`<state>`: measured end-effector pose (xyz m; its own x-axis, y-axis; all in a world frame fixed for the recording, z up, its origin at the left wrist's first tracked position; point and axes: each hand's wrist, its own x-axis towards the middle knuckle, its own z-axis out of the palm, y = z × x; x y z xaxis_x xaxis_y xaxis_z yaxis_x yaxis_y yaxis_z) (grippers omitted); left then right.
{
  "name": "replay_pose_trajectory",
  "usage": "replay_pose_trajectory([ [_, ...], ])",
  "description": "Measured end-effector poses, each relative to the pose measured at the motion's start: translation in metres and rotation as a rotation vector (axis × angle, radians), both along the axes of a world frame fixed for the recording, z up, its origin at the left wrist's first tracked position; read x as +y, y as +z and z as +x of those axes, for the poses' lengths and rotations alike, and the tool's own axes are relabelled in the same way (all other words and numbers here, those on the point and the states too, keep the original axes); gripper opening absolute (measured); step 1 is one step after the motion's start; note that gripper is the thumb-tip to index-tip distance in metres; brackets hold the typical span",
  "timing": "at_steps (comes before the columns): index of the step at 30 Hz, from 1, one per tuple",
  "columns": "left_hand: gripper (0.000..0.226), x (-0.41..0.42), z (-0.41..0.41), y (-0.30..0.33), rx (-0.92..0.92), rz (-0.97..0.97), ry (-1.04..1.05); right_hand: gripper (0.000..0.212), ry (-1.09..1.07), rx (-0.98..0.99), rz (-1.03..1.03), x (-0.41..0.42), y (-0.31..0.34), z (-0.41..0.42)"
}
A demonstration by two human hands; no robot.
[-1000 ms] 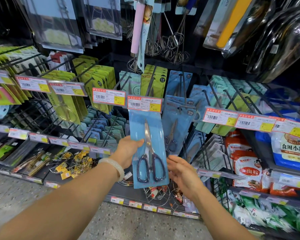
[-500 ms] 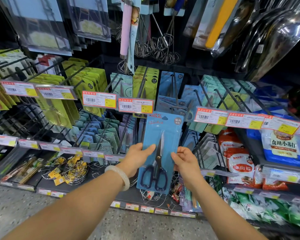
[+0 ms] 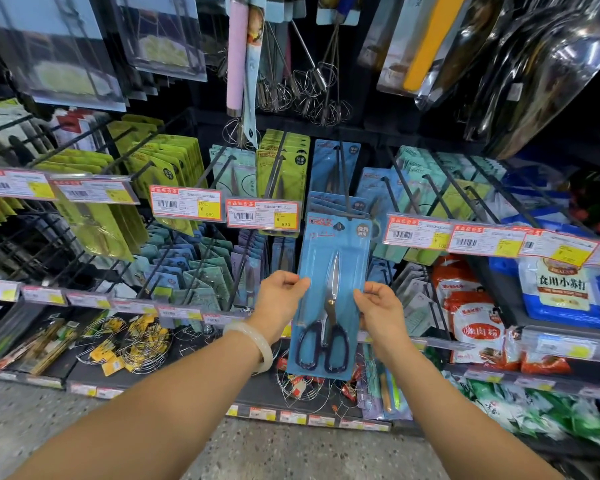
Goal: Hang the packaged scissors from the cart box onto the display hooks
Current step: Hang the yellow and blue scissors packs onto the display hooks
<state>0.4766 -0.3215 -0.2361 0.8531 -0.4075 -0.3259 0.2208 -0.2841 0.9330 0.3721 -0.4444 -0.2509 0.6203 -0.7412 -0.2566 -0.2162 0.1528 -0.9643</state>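
Observation:
A blue scissors package with dark-handled scissors stands upright in front of the display. My left hand pinches its left edge and my right hand pinches its right edge at mid height. The package's top hole sits at the front tip of a black display hook, which carries more blue scissors packages behind it. The cart box is out of view.
Price tags line the hook fronts. Green packages hang to the left, teal ones to the right. Whisks hang above. A lower shelf holds wire items. Food bags sit right.
The package has moved up and right from below the price tags to the tip of the hook. Both hands now grip its side edges.

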Motion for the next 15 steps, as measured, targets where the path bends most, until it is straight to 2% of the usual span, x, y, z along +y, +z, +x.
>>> replay_pose_trajectory([
  [5,0.013,-0.012,0.009,-0.002,-0.071,0.093,-0.007,0.01,0.008,0.093,-0.068,-0.006,0.0,0.015],
  [7,0.022,-0.019,0.014,-0.002,-0.092,0.147,-0.024,0.004,0.009,0.135,-0.13,-0.01,0.001,0.024],
  [11,0.045,-0.029,0.019,-0.003,-0.056,0.256,-0.027,0.041,0.047,0.367,-0.313,-0.016,0.006,0.034],
  [13,0.054,-0.03,0.015,-0.009,-0.044,0.374,-0.093,0.049,0.045,0.447,-0.331,-0.019,0.002,0.029],
  [15,0.055,-0.032,0.002,-0.018,-0.102,0.526,-0.278,0.05,0.076,0.525,-0.371,-0.019,-0.007,0.018],
])
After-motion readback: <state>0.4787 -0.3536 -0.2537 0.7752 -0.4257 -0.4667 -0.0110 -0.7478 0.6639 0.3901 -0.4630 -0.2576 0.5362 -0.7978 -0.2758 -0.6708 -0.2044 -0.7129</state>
